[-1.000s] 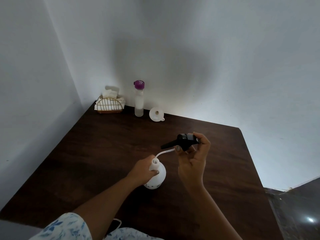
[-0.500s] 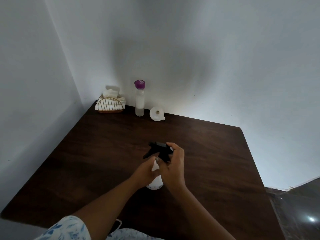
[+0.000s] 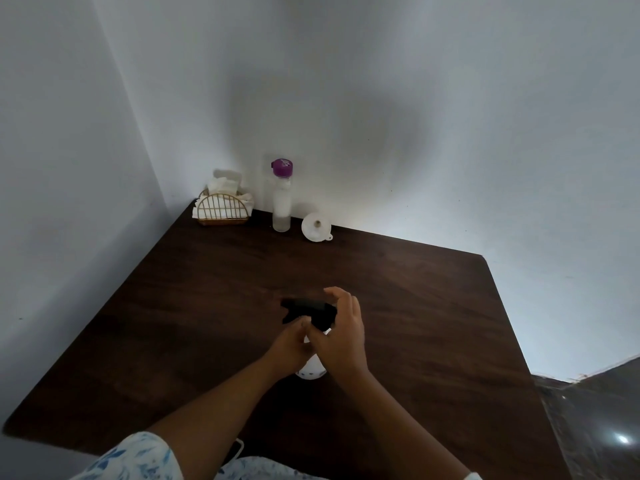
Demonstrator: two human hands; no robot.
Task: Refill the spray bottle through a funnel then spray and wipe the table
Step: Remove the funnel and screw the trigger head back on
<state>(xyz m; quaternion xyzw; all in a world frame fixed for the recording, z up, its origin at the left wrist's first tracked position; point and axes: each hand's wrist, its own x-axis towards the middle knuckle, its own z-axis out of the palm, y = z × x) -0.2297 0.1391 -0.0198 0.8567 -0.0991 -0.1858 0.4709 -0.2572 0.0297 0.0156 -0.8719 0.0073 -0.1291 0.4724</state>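
On the dark table (image 3: 173,306), a wire holder (image 3: 223,211) of napkins (image 3: 225,183) sits in the far corner, at about 11 o'clock from the hands, close against the walls. Just to its right, near 12 o'clock, a clear bottle (image 3: 281,202) with a purple cap stands upright. Beside it a white funnel (image 3: 316,226) lies tipped over, mouth toward the camera. At the near middle of the table, the left hand (image 3: 289,344) curls round the neck of the white sprayer (image 3: 310,372), which stands on the tabletop. Both hands hide most of its body, leaving only the base and a sliver of neck in sight. The black head (image 3: 308,310) sits on top, nozzle pointing to 9 o'clock. The right hand (image 3: 341,336) wraps its thumb and lower fingers about the head's collar, seemingly pinching it, with the forefinger lifted clear.
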